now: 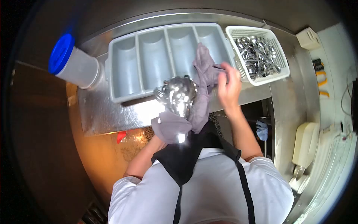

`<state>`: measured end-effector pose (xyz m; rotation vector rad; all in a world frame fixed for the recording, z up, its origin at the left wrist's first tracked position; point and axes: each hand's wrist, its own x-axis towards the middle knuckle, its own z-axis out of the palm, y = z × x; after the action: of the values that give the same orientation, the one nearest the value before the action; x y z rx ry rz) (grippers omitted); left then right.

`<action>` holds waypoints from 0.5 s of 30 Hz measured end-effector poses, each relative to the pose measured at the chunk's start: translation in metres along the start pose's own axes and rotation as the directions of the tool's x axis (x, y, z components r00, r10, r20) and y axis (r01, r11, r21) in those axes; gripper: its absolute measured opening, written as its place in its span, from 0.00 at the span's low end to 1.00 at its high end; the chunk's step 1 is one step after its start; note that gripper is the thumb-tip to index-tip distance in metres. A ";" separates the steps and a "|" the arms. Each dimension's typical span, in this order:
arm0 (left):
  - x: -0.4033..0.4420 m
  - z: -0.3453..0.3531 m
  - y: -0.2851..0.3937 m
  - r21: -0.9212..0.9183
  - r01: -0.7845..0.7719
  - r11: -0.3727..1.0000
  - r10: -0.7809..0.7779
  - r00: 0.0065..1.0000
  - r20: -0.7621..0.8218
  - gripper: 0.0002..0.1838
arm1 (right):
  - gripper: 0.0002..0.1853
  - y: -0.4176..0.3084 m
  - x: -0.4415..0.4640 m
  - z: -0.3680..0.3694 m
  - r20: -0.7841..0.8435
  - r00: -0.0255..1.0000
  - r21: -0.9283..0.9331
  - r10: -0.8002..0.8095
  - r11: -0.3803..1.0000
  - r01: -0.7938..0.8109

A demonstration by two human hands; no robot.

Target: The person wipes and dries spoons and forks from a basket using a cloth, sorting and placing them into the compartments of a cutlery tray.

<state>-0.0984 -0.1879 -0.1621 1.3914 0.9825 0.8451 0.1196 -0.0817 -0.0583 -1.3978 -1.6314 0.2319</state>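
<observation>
A bunch of shiny cutlery (178, 93), with rounded heads and what look like fork tines, is held upright in front of my body. Grey-purple cloth (203, 97) wraps its lower part and trails up over the grey tray's edge. My left hand (160, 143) grips the bunch from below through the cloth, which hides its fingers. My right hand (229, 89) is raised to the right of the bunch, its thumb and fingers closed on a fold of the cloth. Behind the bunch lies a grey four-compartment cutlery tray (138, 56).
At the tray's right, a white perforated basket (285, 72) holds many spoons and other cutlery. A translucent tub with a blue lid (61, 54) stands at the left of the steel counter (100, 115). Orange-handled tools (321, 78) and a cream-coloured device (305, 143) are at the far right.
</observation>
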 end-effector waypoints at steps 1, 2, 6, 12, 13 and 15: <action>0.001 -0.006 0.004 -0.011 0.003 1.000 -0.003 1.000 -0.007 0.12 | 0.18 0.016 0.017 -0.007 0.041 0.995 -0.201 0.090 0.976 -0.080; 0.006 -0.012 0.009 -0.031 -0.009 0.999 0.008 1.000 -0.025 0.12 | 0.20 0.037 0.023 -0.009 0.078 0.995 -0.576 -0.055 0.813 0.091; 0.021 -0.041 0.029 -0.133 -0.059 0.989 0.039 0.989 -0.144 0.12 | 0.20 0.057 0.041 -0.004 0.356 0.918 -0.715 0.176 0.684 0.147; 0.024 -0.088 0.059 -0.353 -0.193 0.916 0.072 0.942 -0.327 0.12 | 0.18 0.047 0.031 -0.026 0.356 0.853 -0.568 0.382 0.813 -0.127; 0.024 -0.096 0.064 -0.392 -0.216 0.894 0.075 0.936 -0.343 0.12 | 0.19 0.048 0.028 -0.027 0.355 0.837 -0.566 0.416 0.808 -0.162; 0.028 -0.107 0.076 -0.520 -0.248 0.818 0.069 0.938 -0.339 0.12 | 0.21 0.046 0.017 -0.029 0.348 0.804 -0.557 0.482 0.796 -0.237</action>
<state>-0.1797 -0.1190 -0.0813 0.8523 0.7579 1.3839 0.1736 -0.0638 -0.0645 -2.2050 -1.8746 0.4430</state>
